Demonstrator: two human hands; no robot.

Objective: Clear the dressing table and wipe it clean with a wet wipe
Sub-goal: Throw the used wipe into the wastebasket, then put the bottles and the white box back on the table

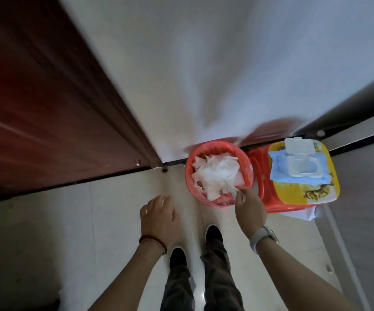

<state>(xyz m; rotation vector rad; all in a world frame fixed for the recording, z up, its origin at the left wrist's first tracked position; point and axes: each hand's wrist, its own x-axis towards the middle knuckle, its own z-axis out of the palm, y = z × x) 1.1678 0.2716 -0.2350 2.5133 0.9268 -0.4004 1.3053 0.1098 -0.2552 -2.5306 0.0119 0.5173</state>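
A red plastic waste basket [190,173] stands on the floor, filled with crumpled white wipes [215,176]. My right hand [250,209] is at the basket's near rim, its fingers pinching a white wet wipe [234,191] that hangs into the basket. My left hand [158,215] hovers over the floor to the left of the basket, fingers spread, holding nothing. A blue wet-wipe pack [298,168] with its white lid flipped open lies on a red and yellow stool [304,196] right of the basket. The dressing table is not in view.
A dark red wooden door [47,113] fills the left side. A white wall [204,63] stands behind the basket. My two feet in black shoes [213,233] stand on the pale tiled floor [69,232]. A grey frame edge [349,104] runs at the right.
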